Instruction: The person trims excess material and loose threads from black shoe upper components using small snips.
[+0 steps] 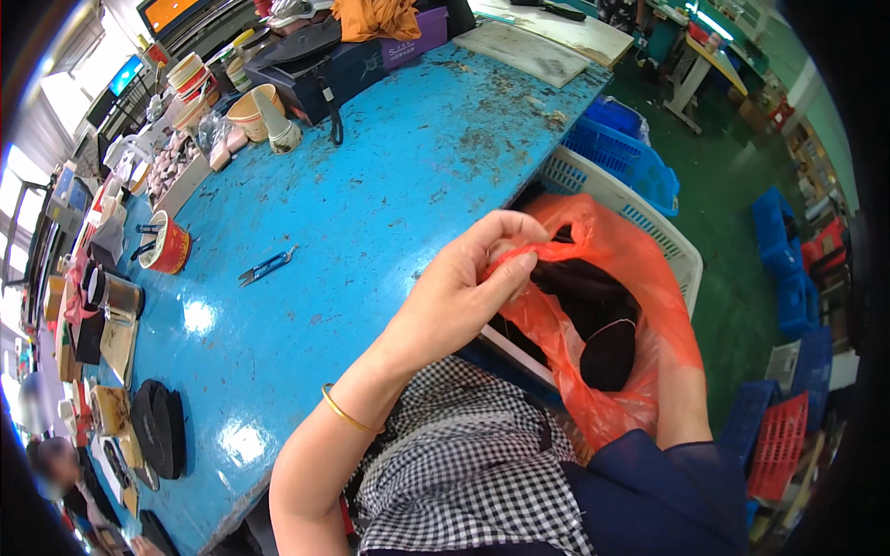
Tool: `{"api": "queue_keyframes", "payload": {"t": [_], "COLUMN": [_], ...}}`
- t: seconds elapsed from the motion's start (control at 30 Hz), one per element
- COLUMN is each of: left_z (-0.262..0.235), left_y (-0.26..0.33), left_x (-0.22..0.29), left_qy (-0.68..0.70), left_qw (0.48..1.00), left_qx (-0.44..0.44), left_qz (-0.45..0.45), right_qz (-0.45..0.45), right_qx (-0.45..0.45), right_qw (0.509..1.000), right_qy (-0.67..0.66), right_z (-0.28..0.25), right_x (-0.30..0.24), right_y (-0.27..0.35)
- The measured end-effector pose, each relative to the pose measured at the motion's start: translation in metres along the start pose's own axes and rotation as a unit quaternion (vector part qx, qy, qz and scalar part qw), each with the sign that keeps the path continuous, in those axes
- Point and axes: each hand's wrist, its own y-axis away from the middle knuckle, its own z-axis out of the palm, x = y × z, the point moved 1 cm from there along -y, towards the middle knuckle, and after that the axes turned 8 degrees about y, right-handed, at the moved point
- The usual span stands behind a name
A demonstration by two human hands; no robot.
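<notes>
My left hand (473, 278) pinches the rim of a thin red plastic bag (649, 246) between thumb and fingers. The mouth of the bag gapes toward me. Inside lie black pieces (607, 357), one with a rounded end; their exact kind I cannot make out. My right forearm (683, 403) reaches up along the bag's right side, and the red plastic covers that hand, so its fingers are hidden. Beneath the bag is a white plastic basket (691, 255), beside the edge of the blue worktable (371, 213).
Thread snips (267, 267) lie on the table. A red tub (169, 246) with tools and black pads (158, 428) are along its left side. Beige cups (255, 111) and a dark box (315, 79) stand at the back. Blue baskets (621, 153) sit beyond the white one.
</notes>
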Motion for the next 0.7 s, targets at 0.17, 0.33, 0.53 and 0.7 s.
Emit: {"api": "queue_keyframes", "payload": {"t": [0.17,0.33,0.53,0.7], "left_z": [-0.004,-0.035,-0.083,-0.138], "left_y": [0.005,0.031,0.127,0.314], "left_x": [-0.011,-0.035,-0.031,-0.005], "left_qy": [-0.085,-0.217,-0.225,-0.319], "left_qw": [0.996,0.962,0.919,0.732], "left_qx": [-0.001,0.118,0.283,0.572], "left_qz": [0.03,0.119,0.155,0.189], "right_qz": [-0.194,-0.47,-0.482,-0.449], "right_qx": [-0.135,-0.183,-0.237,-0.33], "right_qw": [0.939,0.67,0.712,0.734], "right_qy": [0.248,0.544,0.453,0.39], "right_z": [-0.034,0.088,0.181,0.23], "right_x": [-0.011,-0.051,-0.066,-0.063], "right_y": [-0.015,0.073,0.072,0.065]}}
